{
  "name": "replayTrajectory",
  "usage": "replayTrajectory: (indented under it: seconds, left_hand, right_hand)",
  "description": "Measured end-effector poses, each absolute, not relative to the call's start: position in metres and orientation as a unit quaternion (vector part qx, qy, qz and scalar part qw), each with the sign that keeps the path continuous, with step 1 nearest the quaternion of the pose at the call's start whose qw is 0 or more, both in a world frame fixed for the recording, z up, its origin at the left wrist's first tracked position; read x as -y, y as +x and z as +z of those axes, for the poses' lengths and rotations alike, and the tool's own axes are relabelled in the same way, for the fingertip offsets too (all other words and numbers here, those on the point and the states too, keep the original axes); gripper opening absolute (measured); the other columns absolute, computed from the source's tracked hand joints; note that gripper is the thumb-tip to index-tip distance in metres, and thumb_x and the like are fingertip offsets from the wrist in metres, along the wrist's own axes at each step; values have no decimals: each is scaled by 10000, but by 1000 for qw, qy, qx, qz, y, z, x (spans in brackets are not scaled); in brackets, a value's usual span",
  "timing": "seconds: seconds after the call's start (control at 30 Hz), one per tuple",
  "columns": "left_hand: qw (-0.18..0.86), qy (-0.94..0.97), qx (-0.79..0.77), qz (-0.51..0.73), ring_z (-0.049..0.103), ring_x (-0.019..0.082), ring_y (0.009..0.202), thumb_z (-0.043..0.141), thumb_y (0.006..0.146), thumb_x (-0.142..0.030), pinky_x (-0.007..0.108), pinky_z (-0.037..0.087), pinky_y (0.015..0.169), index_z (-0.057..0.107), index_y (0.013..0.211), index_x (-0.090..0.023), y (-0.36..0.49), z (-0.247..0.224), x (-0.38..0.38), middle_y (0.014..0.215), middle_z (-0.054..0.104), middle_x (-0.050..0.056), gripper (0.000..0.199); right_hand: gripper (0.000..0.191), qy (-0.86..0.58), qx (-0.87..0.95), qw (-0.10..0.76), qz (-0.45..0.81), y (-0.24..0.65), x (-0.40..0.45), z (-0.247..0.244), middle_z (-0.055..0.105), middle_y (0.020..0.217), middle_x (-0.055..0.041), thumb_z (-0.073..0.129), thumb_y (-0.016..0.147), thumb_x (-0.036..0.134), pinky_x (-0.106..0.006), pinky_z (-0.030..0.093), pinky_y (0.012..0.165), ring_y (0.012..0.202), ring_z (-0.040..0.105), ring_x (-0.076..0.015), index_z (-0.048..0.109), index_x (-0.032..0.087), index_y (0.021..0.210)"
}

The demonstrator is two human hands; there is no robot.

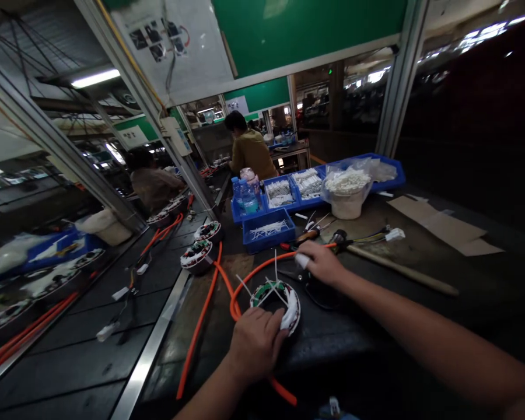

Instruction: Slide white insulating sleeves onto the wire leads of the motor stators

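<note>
A ring-shaped motor stator (291,312) lies on the bench in front of me, with white cable ties (276,287) sticking up from its windings. My left hand (256,338) is closed on its near rim, the thumb beside a white sleeve on the inner edge. To the upper right, my right hand (321,263) is curled, with a white covering on one fingertip. Beneath and beside it are dark scissors (299,277) and an orange cable sleeve (262,265). The fingers hide what they grip, if anything.
Blue bins (269,233) of ties and white sleeves stand behind, near a bag-lined bucket (347,201). A wooden handle (402,268) and cardboard (441,224) lie right. More stators (196,255) sit left beside the conveyor (91,356). A person (251,149) sits farther back.
</note>
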State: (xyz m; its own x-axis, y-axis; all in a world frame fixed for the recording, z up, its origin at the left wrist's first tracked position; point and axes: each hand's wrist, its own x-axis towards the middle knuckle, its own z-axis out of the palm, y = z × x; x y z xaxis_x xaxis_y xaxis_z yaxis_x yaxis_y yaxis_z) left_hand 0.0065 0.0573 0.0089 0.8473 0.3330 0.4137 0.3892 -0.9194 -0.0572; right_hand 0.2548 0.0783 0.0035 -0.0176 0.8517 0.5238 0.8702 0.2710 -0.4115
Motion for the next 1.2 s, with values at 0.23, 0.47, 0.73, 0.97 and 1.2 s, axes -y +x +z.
replayTrajectory:
  seconds: [0.23,0.47,0.73,0.97,1.2]
  left_hand:
    - [135,-932,197,-272,522,176,552,385,858,-225,312,365,541,558,960,-138,22,-5,-57,651,591,35,219]
    - [144,-922,210,-291,503,177,539,387,847,-220,320,335,525,550,982,-122,30,-11,-52,643,583,39,234]
    - [-11,-945,256,-204,468,249,1091,436,852,-227,412,396,909,345,1315,-113,4,18,-43,1184,536,137,485]
    - [-123,-948,260,-133,509,195,950,529,800,-161,436,302,1004,635,879,-214,-3,31,-60,817,641,16,142]
    - [-141,-957,238,-85,480,186,938,510,831,-204,385,334,940,614,996,-228,-1,40,-61,890,638,22,197]
  right_hand:
    - [365,-784,454,394,-154,407,-125,43,546,1037,-149,441,755,118,-356,385,736,925,505,-269,498,119,1116]
    - [145,-751,503,392,-171,443,-151,51,558,913,-106,514,696,114,-361,378,760,900,495,-251,613,152,796]
    - [236,-639,566,503,-137,384,-90,59,604,945,-67,468,797,208,-341,476,727,818,592,-190,470,209,1033]
    - [374,-402,762,507,13,263,57,14,643,1032,-61,452,790,125,-348,517,785,956,613,-217,433,274,1132]
    - [346,-327,794,510,50,219,106,-24,687,982,-95,343,899,308,-287,558,740,940,635,-213,350,249,1239]
